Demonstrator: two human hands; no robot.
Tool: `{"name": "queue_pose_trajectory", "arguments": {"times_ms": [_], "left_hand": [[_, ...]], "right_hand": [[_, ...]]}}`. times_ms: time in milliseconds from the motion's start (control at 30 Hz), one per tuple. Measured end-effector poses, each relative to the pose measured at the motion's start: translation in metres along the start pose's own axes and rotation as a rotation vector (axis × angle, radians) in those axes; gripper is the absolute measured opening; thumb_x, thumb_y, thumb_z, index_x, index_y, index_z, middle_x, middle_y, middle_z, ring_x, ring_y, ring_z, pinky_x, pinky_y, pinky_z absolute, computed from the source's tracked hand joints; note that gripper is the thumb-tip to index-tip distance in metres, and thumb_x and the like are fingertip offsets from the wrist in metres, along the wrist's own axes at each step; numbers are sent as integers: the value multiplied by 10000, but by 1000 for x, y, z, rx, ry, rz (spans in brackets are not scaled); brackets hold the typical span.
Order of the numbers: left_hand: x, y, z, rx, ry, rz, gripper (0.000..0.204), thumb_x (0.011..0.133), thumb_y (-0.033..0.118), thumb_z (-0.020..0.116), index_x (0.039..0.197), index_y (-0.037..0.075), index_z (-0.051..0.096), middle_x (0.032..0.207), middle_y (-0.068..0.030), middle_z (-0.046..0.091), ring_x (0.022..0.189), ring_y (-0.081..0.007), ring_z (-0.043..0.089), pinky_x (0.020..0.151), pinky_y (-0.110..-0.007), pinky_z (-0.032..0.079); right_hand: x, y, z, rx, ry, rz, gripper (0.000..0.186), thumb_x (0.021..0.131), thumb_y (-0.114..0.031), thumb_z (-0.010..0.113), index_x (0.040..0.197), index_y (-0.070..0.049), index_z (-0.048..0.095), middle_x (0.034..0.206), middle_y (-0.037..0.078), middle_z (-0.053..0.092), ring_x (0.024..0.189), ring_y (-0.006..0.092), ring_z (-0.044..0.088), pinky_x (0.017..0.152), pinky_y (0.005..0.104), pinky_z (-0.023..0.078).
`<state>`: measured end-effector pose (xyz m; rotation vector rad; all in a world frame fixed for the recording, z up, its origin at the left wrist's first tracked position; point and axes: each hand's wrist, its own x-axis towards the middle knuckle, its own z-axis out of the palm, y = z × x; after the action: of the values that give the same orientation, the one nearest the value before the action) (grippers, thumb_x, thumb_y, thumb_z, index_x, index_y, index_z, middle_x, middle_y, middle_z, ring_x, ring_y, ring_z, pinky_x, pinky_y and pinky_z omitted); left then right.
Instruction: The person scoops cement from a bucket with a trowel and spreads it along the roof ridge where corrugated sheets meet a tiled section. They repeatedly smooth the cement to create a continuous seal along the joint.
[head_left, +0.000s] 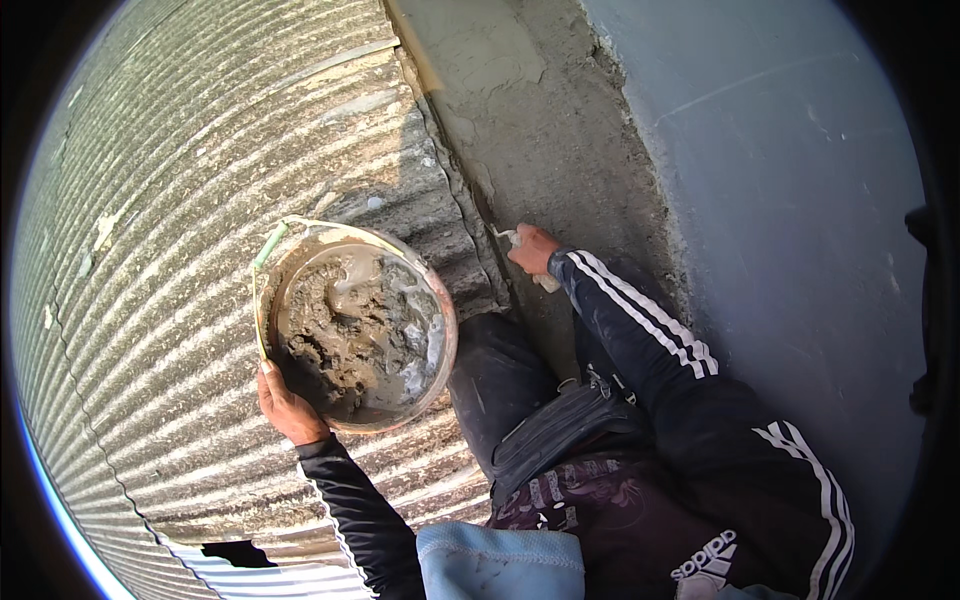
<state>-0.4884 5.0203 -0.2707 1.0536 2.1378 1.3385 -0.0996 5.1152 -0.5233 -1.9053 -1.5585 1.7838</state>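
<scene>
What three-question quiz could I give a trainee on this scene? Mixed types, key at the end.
1. Which grip holds the pale-handled tool? A) left B) right
2. True or false: the left grip touches the bucket.
3. Fill in: the sleeve on the bucket's handle is ____ in colour.

Key:
1. B, the right grip.
2. True.
3. Green.

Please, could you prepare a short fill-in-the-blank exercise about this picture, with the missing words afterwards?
1. The ____ hand holds the bucket of wet mix.
2. The grip on the bucket's handle is ____.
3. The dark sleeves carry ____ stripes.
4. The smooth blue-grey surface is on the picture's ____ side.

Missing words: left; green; white; right.
</scene>
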Motion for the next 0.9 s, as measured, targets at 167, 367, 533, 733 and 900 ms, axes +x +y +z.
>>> {"name": "queue_pose_trajectory", "arguments": {"times_ms": [167, 367, 533, 733, 900], "left_hand": [[-2, 6, 1, 24, -15, -7, 435, 1107, 351, 578, 1214, -48, 714, 1064, -33, 698, 949, -111, 578, 878, -274, 468], [-6, 11, 9, -52, -4, 14, 413, 1112, 338, 570, 1184, -40, 720, 1030, -23, 689, 916, -98, 574, 841, -262, 474], [-5, 12, 8, -107, -49, -5, 405, 1120, 320, 557, 1179, -46, 720, 1027, -16, 691, 906, -92, 576, 828, -262, 482], [-3, 2, 7, -172, -53, 57, 372, 1119, 279, 563, 1182, -55, 714, 1034, -16, 704, 909, -80, 591, 827, -247, 484], [0, -1, 7, -245, -86, 66, 339, 1119, 234, 549, 1194, -57, 706, 1043, -11, 700, 929, -70, 587, 848, -234, 476]], "right_hand": [[-35, -2, -22, -159, -167, 84, 441, 864, -215, 657, 1202, 68, 651, 1195, 320, 699, 1142, 457, 683, 985, 487, 539], [15, -42, -61, -351, 94, 45, 413, 963, -187, 617, 1313, 31, 602, 1252, 272, 698, 1202, 424, 672, 1012, 497, 545], [28, -36, -43, -620, 56, 42, 338, 1058, -147, 509, 1340, 24, 584, 1288, 274, 682, 1251, 406, 657, 1022, 508, 552], [-39, 5, 6, -725, 73, -12, 255, 1037, -118, 528, 1217, -25, 684, 1197, 249, 738, 1148, 369, 724, 950, 507, 582], [-95, -27, -43, -708, 73, -2, 252, 930, -141, 619, 1086, -6, 763, 1212, 201, 746, 1165, 400, 706, 1005, 473, 565]]}}
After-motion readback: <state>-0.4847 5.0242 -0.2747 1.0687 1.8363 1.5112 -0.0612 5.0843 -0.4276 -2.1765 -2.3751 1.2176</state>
